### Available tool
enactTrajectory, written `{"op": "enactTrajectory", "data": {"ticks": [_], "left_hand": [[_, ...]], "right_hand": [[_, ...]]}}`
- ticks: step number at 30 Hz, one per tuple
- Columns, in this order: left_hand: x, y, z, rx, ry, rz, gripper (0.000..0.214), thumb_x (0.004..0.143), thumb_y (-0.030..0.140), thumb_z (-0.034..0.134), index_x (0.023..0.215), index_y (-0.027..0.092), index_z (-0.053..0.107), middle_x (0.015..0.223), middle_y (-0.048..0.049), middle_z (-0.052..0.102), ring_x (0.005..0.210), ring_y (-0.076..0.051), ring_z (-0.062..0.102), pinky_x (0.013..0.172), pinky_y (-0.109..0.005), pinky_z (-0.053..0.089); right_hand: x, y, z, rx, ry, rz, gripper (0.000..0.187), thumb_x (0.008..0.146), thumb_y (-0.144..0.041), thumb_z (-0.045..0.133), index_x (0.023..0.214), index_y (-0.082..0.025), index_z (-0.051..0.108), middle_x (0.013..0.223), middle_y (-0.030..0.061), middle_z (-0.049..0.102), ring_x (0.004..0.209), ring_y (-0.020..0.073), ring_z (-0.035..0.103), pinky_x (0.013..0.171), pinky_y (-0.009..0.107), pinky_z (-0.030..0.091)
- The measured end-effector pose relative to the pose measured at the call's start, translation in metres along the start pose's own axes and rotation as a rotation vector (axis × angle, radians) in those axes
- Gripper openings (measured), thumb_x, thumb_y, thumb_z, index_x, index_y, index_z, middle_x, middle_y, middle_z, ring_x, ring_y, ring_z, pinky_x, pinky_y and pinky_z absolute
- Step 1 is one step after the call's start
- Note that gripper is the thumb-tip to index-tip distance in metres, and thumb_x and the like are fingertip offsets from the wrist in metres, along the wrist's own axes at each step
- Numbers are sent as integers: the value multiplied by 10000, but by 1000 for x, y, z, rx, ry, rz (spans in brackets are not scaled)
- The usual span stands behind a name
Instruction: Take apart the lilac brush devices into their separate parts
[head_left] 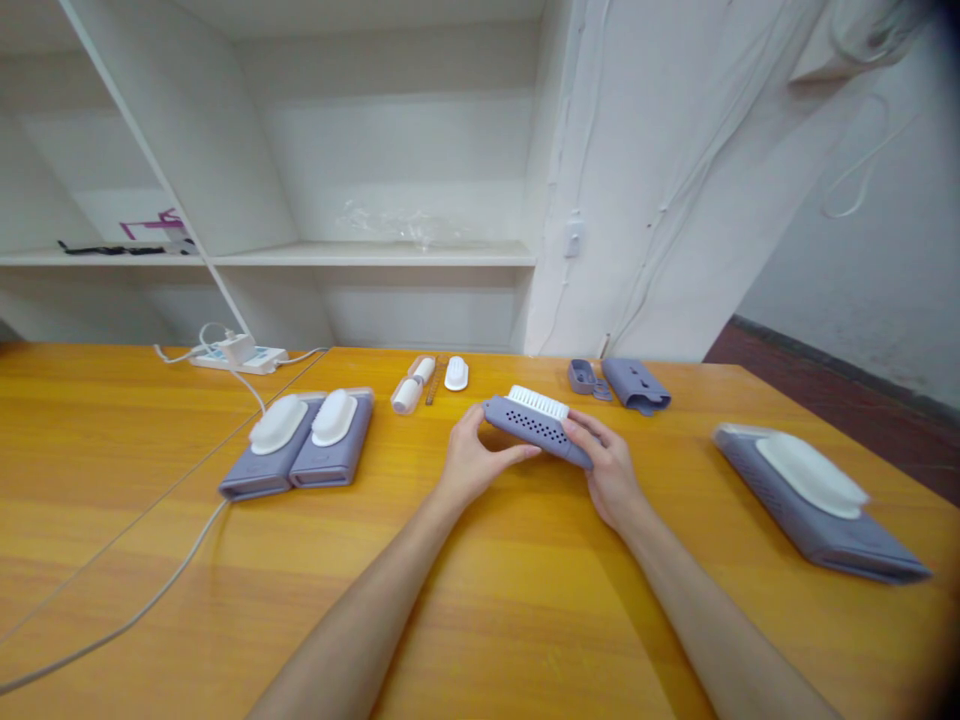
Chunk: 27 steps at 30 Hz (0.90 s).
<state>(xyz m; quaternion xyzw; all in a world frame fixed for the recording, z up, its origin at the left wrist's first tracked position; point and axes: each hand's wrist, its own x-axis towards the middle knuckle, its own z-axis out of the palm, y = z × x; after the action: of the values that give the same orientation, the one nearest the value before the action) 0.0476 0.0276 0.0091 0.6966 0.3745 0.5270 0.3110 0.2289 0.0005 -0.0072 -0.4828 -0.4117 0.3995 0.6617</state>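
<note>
Your forearms come in from the bottom edge over the wooden table [525, 620], and both hands meet near the middle of it.

Head view is the only one, so here goes. Your left hand [474, 458] has the left end of the grey brush [534, 424], thumb along the front and fingers curled round the back. Your right hand [611, 478] has the other end, fingers closed on the side with the little holes. Both sets of fingers are clamped on it. It's lifted just off the table and tilted, white bristles facing up and away from you.

To me it looks like a light, hard plastic shell: stiff, not going to flex, maybe a bit slick on the smooth faces. I'd say the two ends are the place to grip. Stay off the bristles, they're the soft bit.

Around you:
- two grey pads [300, 445] with white tops, side by side on your left
- a bigger one [814, 500] well off to the right
- a white tube [411, 386], a white cap [456, 373] and some grey covers [636, 385] just beyond your hands
- a power strip [240, 353] at the back left, its cable [150, 600] trailing toward you
</note>
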Motion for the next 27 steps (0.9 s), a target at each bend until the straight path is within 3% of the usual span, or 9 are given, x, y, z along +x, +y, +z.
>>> {"op": "enactTrajectory", "data": {"ticks": [10, 16, 20, 24, 27], "left_hand": [[2, -7, 2, -128, -53, -154, 514, 574, 419, 822, 969, 159, 619, 963, -76, 686, 889, -230, 637, 810, -358, 500], [1, -14, 3, 44, 122, -79, 787, 536, 464, 831, 1184, 204, 467, 1199, -90, 546, 1080, -232, 544, 936, -377, 429], [0, -17, 3, 65, 106, -78, 867, 544, 479, 824, 1262, 217, 413, 1304, -106, 452, 1228, -263, 440, 1032, -407, 351], [2, -17, 2, -114, -11, -214, 819, 643, 465, 770, 1312, 208, 373, 1178, -95, 553, 1076, -230, 550, 940, -364, 430], [6, -17, -3, -240, -23, -271, 680, 689, 469, 730, 1244, 183, 462, 1075, -73, 612, 947, -198, 590, 854, -315, 463]], "right_hand": [[1, -1, 3, -67, -15, -42, 424, 723, -488, 689, 999, -165, 703, 1025, 76, 701, 996, 251, 606, 893, 357, 447], [1, 0, 2, -68, -27, -72, 386, 754, -470, 675, 993, -168, 700, 1026, 66, 698, 978, 234, 604, 879, 330, 444], [0, 0, 2, -70, 3, -79, 385, 754, -455, 680, 999, -159, 690, 1023, 73, 695, 959, 227, 602, 863, 326, 446], [-4, -3, 5, -160, -29, -120, 394, 763, -461, 665, 1001, -147, 675, 1003, 86, 693, 928, 231, 610, 840, 340, 462], [-9, -4, 10, -295, -90, -203, 400, 774, -460, 653, 1012, -139, 657, 1015, 100, 682, 931, 234, 609, 850, 356, 466]]}}
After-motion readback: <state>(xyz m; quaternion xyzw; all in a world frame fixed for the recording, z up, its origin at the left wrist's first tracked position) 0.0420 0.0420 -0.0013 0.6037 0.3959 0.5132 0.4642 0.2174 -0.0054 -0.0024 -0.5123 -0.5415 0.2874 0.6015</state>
